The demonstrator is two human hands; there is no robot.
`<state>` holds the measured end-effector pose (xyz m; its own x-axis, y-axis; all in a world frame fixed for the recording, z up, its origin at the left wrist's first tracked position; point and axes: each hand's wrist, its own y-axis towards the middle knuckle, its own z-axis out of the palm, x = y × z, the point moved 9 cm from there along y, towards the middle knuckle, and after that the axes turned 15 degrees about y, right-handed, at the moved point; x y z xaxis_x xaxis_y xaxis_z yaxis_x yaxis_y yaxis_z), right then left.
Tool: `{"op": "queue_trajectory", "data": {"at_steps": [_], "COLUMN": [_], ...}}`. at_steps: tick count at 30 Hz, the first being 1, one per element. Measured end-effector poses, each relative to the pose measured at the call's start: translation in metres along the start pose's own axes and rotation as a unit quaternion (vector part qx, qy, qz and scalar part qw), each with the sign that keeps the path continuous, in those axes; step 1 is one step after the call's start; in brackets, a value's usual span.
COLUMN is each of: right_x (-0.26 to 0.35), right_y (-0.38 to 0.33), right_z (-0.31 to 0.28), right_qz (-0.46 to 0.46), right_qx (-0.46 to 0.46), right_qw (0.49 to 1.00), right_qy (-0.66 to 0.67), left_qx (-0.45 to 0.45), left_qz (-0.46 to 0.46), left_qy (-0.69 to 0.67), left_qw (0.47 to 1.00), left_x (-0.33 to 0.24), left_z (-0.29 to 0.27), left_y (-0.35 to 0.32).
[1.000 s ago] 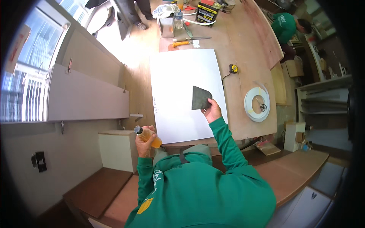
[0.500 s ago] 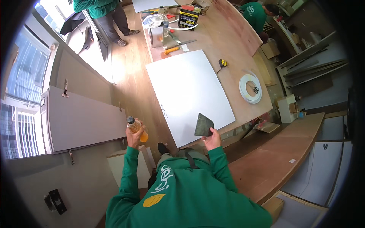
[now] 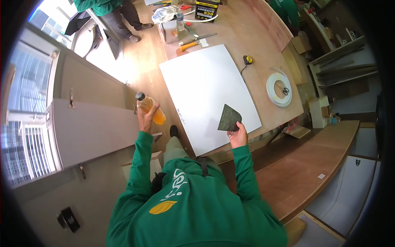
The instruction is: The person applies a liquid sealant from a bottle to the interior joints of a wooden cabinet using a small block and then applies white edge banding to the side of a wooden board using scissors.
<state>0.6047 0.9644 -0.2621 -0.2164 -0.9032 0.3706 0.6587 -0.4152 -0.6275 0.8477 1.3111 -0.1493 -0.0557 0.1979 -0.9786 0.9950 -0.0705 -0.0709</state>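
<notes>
Bottle (image 3: 159, 117): swung farther off since last frame, left of the white panel (image 3: 205, 90).
Left hand (image 3: 145, 120): wrapping it with curled fingers.
Dark green plate (image 3: 228, 119): held over the panel's near right, pinched between right hand's (image 3: 238, 135) thumb and fingers.
Crowding far end: metal tin (image 3: 170, 32), black can (image 3: 205, 11), orange-handled tool (image 3: 190, 45).
Right: tape measure (image 3: 247, 60), scissors (image 3: 285, 91) inside white coil (image 3: 270, 91).

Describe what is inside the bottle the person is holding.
Orange liquid shows through the clear bottle. The left hand grips it, covering part of the contents; the dark cap hides the mouth.
</notes>
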Motion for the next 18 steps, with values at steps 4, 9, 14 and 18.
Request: {"op": "queue_trajectory", "data": {"at_steps": [4, 9, 14, 18], "right_x": [-0.023, -0.058, -0.107, -0.142], "right_y": [0.01, -0.005, -0.029, -0.015], "right_z": [-0.023, -0.043, -0.013, 0.004], "right_qz": [-0.03, -0.107, -0.173, -0.151], "right_qx": [-0.089, -0.176, -0.271, -0.237], "right_qw": [0.995, 0.971, 0.933, 0.947], "right_qy": [0.028, 0.117, 0.161, 0.155], "left_qx": [0.031, 0.121, 0.148, 0.197], "left_qz": [0.036, 0.081, 0.18, 0.125], "left_qy": [0.045, 0.109, 0.096, 0.105], "left_qw": [0.998, 0.983, 0.968, 0.967], "left_x": [0.024, 0.091, 0.092, 0.129], "left_z": [0.034, 0.126, 0.23, 0.297], "left_y": [0.113, 0.276, 0.382, 0.44]}}
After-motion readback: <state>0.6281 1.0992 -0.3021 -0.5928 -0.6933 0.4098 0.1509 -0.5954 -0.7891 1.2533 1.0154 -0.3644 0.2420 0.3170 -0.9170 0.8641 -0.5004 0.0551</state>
